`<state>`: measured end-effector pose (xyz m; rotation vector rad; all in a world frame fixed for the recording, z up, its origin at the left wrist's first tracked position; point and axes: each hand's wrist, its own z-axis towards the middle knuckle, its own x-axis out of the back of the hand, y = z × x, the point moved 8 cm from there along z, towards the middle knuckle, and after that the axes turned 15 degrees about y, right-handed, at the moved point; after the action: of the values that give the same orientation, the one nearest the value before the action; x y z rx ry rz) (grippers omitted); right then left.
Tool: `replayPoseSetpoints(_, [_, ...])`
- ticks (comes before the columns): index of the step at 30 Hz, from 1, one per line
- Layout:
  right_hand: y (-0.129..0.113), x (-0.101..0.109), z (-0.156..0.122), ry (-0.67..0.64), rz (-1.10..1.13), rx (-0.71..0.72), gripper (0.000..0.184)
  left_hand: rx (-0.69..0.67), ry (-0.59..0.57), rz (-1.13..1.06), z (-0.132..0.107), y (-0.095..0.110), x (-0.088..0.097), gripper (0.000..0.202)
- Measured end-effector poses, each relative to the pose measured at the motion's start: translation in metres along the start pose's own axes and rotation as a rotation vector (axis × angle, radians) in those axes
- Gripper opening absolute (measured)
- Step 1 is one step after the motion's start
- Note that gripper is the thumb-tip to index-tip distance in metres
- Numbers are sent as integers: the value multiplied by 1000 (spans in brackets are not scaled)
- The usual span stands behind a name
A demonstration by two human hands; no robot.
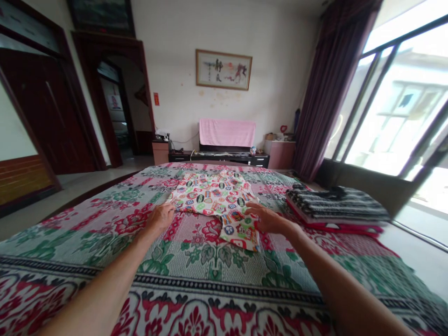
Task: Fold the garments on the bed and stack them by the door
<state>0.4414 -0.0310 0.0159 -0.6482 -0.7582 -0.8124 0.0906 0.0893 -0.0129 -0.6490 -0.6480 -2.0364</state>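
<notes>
A small garment point(213, 193), cream with a colourful badge-like print, lies spread on the flowered bedspread point(147, 252). One narrower part of it, a sleeve or a leg, sticks out toward me on the right; I cannot tell which. At the garment's left corner, my left hand point(163, 217) has its fingers closed on the cloth edge. My right hand point(269, 219) rests at the right edge, where the narrower part joins. Its fingers are apart and reach over the cloth, with the thumb lower down. What lies under the right palm is hidden.
A folded stack of striped and red blankets point(336, 207) sits at the bed's right side, near the window point(402, 102). Beyond the bed stands a low black cabinet point(224, 158), with a pink cloth point(227, 133) draped over something on it. A purple curtain point(329, 93) hangs at the right.
</notes>
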Motion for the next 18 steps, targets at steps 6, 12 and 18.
replayPoseSetpoints(6, [-16,-9,-2,-3,69,148,52,-14,-77,93,8,1,-2,30])
replayPoseSetpoints(12, [2,-9,-2,248,2,-1,29,-129,-47,108,14,15,7,26])
replayPoseSetpoints(18, [7,-3,1,255,-9,-121,28,-225,-16,111,12,21,10,30])
